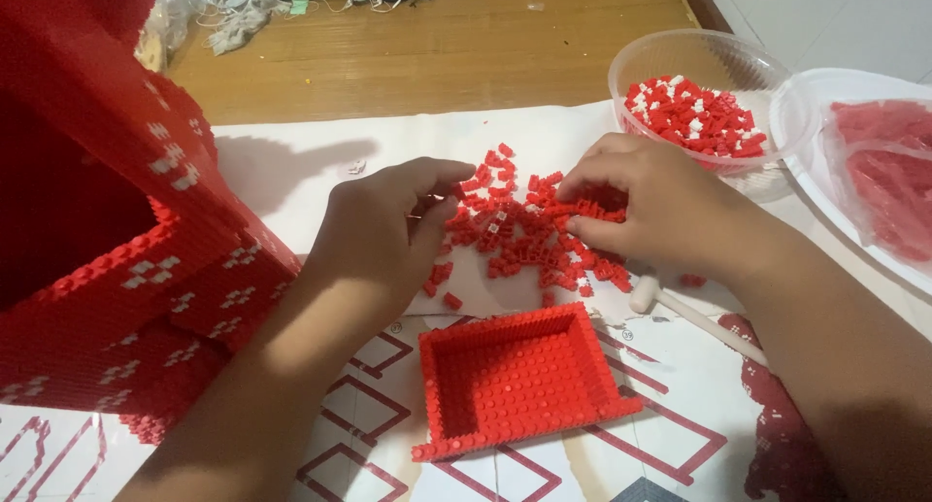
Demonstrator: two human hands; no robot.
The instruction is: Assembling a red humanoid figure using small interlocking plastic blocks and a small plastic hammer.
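Observation:
A pile of tiny red bricks (515, 235) lies spread on a white printed sheet (670, 395). My left hand (388, 235) rests at the pile's left edge, thumb and fingers pinched together on a small brick. My right hand (650, 206) lies on the pile's right side, fingers curled down onto the bricks. In front of the pile sits a shallow red open-topped box of bricks (519, 381), apart from both hands.
A large red brick structure with white patterns (116, 230) fills the left. A clear bowl of red and white bricks (704, 104) and a white plate with a bag of red bricks (879, 167) stand at right. A small white mallet (680, 308) lies near my right wrist.

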